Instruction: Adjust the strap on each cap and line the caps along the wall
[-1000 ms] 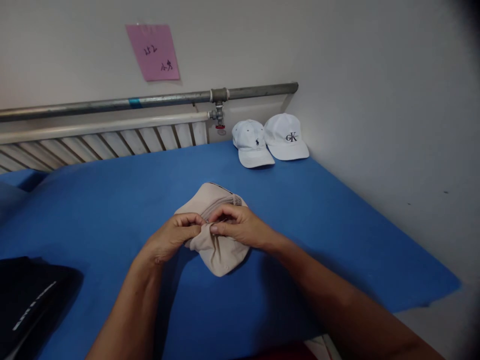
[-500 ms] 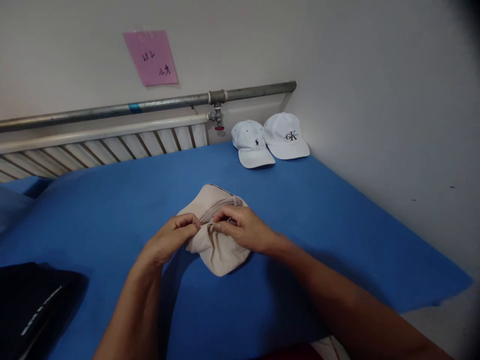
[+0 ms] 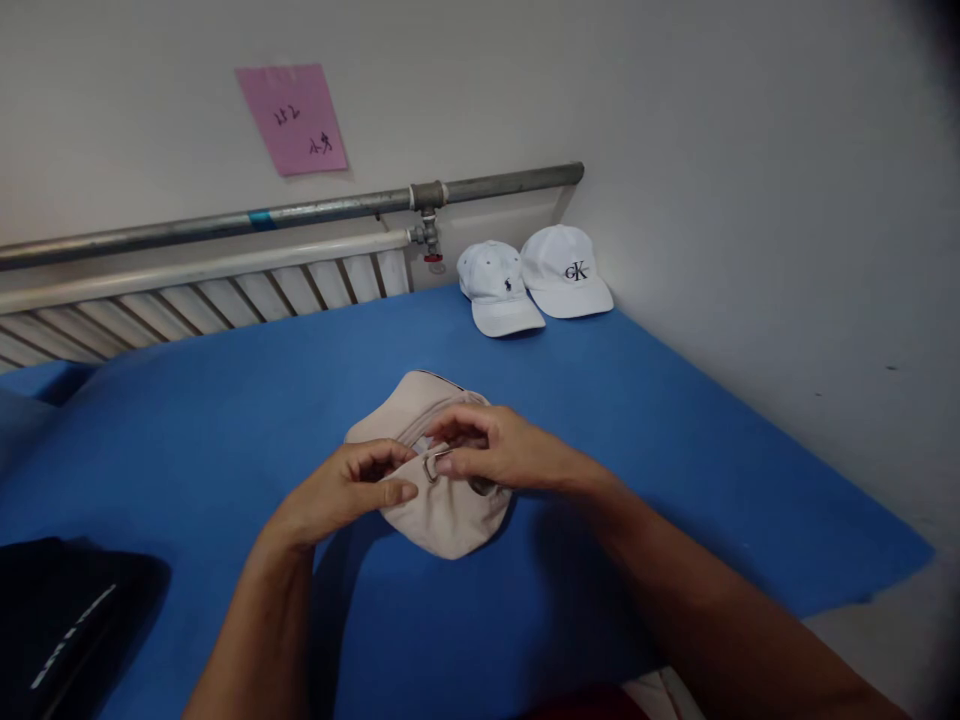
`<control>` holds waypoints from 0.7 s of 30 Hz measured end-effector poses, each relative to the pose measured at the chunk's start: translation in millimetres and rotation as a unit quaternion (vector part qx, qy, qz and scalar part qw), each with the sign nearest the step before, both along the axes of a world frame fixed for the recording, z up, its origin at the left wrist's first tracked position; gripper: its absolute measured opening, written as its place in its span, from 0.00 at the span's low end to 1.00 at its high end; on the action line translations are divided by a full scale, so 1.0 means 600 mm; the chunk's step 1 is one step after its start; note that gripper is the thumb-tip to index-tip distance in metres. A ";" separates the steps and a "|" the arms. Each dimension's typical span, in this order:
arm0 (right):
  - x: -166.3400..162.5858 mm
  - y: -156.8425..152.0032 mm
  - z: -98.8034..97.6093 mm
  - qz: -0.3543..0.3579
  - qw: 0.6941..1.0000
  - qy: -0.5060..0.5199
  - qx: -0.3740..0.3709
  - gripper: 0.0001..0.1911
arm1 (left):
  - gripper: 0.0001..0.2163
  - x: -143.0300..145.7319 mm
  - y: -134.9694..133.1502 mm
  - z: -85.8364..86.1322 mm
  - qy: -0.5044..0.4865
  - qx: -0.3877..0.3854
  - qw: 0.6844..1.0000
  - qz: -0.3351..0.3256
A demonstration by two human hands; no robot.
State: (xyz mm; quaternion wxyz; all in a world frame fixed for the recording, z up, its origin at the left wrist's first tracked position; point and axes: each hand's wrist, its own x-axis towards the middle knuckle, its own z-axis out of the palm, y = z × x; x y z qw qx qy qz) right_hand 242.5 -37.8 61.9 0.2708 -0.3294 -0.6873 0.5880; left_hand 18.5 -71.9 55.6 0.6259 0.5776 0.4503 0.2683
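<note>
A beige cap (image 3: 450,520) lies on the blue surface in front of me, its brim pointing up and to the left and its back strap towards me. My left hand (image 3: 345,490) grips the left part of the strap edge, fingers inside the opening and thumb outside. With fingers over the strap near a small metal buckle (image 3: 430,467), my right hand (image 3: 491,450) holds the cap's right side. The tips of my right fingers are partly hidden behind the strap.
Two white caps, one with a small dark emblem (image 3: 499,290) and one with dark letters (image 3: 568,275), sit at the back by the wall. A radiator (image 3: 225,290) and pipe (image 3: 322,212) run along the left. Dark folded fabric (image 3: 75,620) lies at the lower left of the blue surface (image 3: 225,430).
The fingers of both my hands have spread from a tight pinch on the strap. The cap's crumpled back is smoother, and the buckle now shows. The view has shifted slightly.
</note>
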 end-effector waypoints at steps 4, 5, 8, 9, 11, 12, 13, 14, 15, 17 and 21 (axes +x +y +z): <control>0.010 -0.001 0.004 0.024 0.998 0.015 -0.056 0.12 | 0.10 -0.002 -0.003 0.003 0.014 0.004 1.000 -0.027; 0.011 -0.001 0.005 0.029 0.997 0.028 -0.070 0.11 | 0.10 -0.003 -0.004 0.004 0.020 0.010 0.999 -0.035; 0.015 0.001 0.007 0.050 0.991 0.052 -0.113 0.09 | 0.09 -0.003 -0.004 0.007 0.028 0.023 0.998 -0.055; 0.015 0.001 0.008 0.058 0.989 0.054 -0.121 0.09 | 0.09 -0.002 -0.004 0.008 0.030 0.022 0.997 -0.062; 0.015 0.001 0.009 0.071 0.988 0.055 -0.125 0.08 | 0.09 0.002 -0.004 0.009 0.036 0.016 0.997 -0.074; 0.014 0.001 0.008 0.074 0.988 0.055 -0.123 0.07 | 0.08 0.003 -0.005 0.010 0.037 0.013 0.997 -0.073; 0.012 0.000 0.008 0.072 0.989 0.053 -0.116 0.07 | 0.07 0.005 -0.005 0.010 0.035 0.011 0.997 -0.068; 0.011 -0.001 0.008 0.067 0.991 0.049 -0.104 0.07 | 0.07 0.007 -0.005 0.010 0.026 0.005 0.998 -0.059; 0.009 -0.002 0.008 0.060 0.993 0.045 -0.087 0.07 | 0.06 0.009 -0.006 0.009 0.011 -0.004 0.999 -0.046; 0.007 -0.004 0.009 0.044 0.997 0.035 -0.048 0.06 | 0.07 0.011 -0.006 0.006 -0.031 -0.027 0.999 -0.019; 0.005 -0.007 0.013 0.029 0.999 0.033 -0.011 0.06 | 0.10 0.011 -0.004 -0.004 -0.112 -0.058 0.992 0.030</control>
